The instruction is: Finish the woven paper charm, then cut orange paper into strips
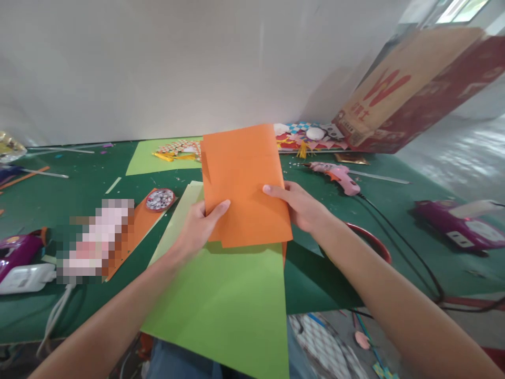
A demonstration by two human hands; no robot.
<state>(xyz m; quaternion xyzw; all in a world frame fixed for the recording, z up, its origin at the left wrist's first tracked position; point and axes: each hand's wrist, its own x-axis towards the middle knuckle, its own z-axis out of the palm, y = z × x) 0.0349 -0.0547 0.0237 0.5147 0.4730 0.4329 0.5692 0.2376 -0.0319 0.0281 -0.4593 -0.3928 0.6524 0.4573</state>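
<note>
Orange paper sheets, layered or folded, are held upright at the middle of the scene, above the near light-green sheets. The left hand pinches their left side, thumb in front, the other fingers mostly hidden; the right hand grips the right edge, thumb on the face and fingers behind. As judged from here, work on the orange looks early: edges lie unaligned and the visible face is undecorated, with aligning and any fixing left. Left of them lies a round tub of small pieces; right, a pink hot-glue gun; far right, a printed paper bag leans
</note>
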